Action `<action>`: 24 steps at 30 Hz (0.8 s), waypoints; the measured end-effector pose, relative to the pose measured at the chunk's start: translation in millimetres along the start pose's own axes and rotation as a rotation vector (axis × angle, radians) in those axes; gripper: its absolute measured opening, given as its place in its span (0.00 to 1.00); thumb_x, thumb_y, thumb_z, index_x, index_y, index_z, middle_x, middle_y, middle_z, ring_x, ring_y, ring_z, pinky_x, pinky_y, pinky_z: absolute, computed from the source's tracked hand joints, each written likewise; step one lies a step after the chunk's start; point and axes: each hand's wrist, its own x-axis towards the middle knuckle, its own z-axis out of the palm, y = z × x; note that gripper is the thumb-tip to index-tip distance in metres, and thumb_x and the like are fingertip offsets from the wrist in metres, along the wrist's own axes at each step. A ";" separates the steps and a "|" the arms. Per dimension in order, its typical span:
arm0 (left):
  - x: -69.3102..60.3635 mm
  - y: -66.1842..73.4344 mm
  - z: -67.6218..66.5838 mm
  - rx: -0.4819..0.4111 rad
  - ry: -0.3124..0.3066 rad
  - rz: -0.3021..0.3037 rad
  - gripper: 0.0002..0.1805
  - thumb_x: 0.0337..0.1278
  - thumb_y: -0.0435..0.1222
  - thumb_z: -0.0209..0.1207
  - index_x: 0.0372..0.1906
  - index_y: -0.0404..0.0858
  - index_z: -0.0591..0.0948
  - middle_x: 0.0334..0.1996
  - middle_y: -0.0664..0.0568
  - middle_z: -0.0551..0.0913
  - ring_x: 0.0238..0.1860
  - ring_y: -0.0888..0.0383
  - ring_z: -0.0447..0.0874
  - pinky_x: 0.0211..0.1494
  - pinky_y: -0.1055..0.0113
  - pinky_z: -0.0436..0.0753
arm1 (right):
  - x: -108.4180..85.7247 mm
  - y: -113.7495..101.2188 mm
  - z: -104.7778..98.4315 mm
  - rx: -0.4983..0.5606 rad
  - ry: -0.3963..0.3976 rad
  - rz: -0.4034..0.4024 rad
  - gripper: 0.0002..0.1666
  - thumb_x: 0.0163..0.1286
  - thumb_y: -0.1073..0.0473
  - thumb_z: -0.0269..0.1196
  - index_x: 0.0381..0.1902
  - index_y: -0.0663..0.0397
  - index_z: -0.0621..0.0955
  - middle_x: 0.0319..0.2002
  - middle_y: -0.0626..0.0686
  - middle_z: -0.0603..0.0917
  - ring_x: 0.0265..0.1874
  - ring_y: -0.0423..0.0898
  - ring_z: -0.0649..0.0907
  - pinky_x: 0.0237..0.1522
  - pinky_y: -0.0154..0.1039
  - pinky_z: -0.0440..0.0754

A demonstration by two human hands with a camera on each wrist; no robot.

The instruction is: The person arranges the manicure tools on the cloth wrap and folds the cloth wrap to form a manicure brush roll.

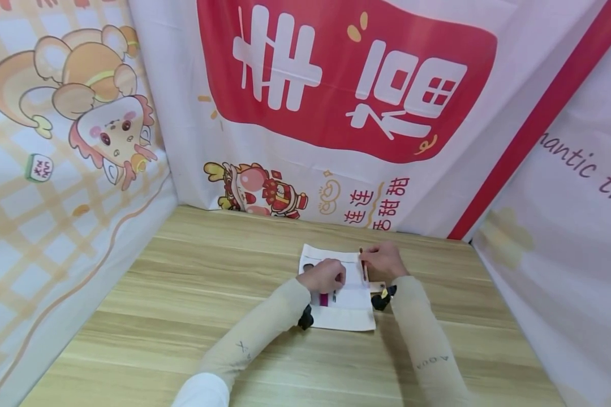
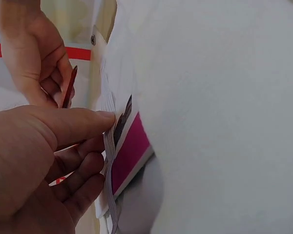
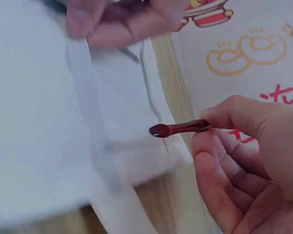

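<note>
A: Surroundings?
B: Pale wood-grain tabletop (image 1: pixel 147 299), streaks running roughly left to right; enclosed on three visible sides.
A: Left hanging (image 1: pixel 25 226)?
B: White with orange check; cartoon creature (image 1: pixel 94 73) in the upper part.
A: Back hanging (image 1: pixel 285 152)?
B: White, lightly creased, down to the tabletop's far edge. Large red panel (image 1: pixel 336 73) bearing white characters (image 1: pixel 280 62), turned sideways. Below: cartoon figure (image 1: pixel 265 192), with small red characters (image 1: pixel 356 206) to its right. Red stripe (image 1: pixel 536 121) slants down the right side.
A: Right hanging (image 1: pixel 565 226)?
B: Pale. Dark lettering (image 1: pixel 585 164), only partly visible; faint yellow print (image 1: pixel 509 237) lower down.
A: Light?
B: Soft, fairly even in the head view; dimmer in the left wrist view.
</note>
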 end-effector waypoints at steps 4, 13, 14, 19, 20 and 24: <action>0.6 -2.0 -0.3 -0.009 0.000 0.006 0.07 0.70 0.31 0.64 0.34 0.41 0.87 0.28 0.59 0.82 0.33 0.63 0.78 0.44 0.71 0.78 | 3.5 -2.5 20.7 0.140 0.028 0.030 0.10 0.66 0.57 0.73 0.38 0.60 0.90 0.32 0.53 0.92 0.29 0.42 0.87 0.33 0.33 0.84; -0.1 -4.7 0.4 -0.017 0.023 0.056 0.07 0.69 0.29 0.64 0.32 0.39 0.87 0.26 0.59 0.81 0.32 0.65 0.76 0.42 0.72 0.76 | 0.2 -4.2 43.8 0.242 0.089 0.046 0.09 0.66 0.59 0.73 0.39 0.59 0.91 0.36 0.57 0.92 0.31 0.44 0.87 0.33 0.32 0.82; -0.2 -4.7 0.4 -0.017 0.024 0.061 0.07 0.69 0.29 0.64 0.32 0.38 0.87 0.26 0.59 0.80 0.31 0.65 0.76 0.42 0.72 0.76 | -1.2 -4.7 44.7 0.242 0.083 0.045 0.09 0.66 0.59 0.73 0.39 0.60 0.91 0.36 0.56 0.92 0.31 0.43 0.87 0.33 0.31 0.82; 0.3 -4.4 1.1 -0.017 0.029 0.056 0.06 0.68 0.29 0.64 0.33 0.39 0.87 0.27 0.59 0.81 0.32 0.64 0.77 0.42 0.72 0.77 | -5.7 -5.2 46.5 0.249 0.021 0.062 0.08 0.66 0.60 0.74 0.38 0.60 0.90 0.35 0.55 0.92 0.32 0.43 0.86 0.33 0.32 0.83; 0.6 -4.4 1.3 -0.018 0.028 0.048 0.06 0.69 0.29 0.64 0.34 0.39 0.87 0.28 0.59 0.81 0.32 0.64 0.77 0.43 0.72 0.77 | -6.4 -4.8 46.3 0.248 0.007 0.064 0.07 0.66 0.60 0.74 0.38 0.60 0.90 0.36 0.55 0.92 0.32 0.43 0.86 0.33 0.32 0.83; 1.7 -4.7 2.1 -0.026 0.016 0.017 0.06 0.71 0.31 0.63 0.35 0.40 0.86 0.30 0.58 0.81 0.34 0.63 0.77 0.44 0.71 0.78 | -9.4 -3.7 44.2 0.195 -0.027 0.053 0.07 0.67 0.59 0.74 0.36 0.58 0.91 0.38 0.56 0.92 0.33 0.44 0.86 0.33 0.33 0.83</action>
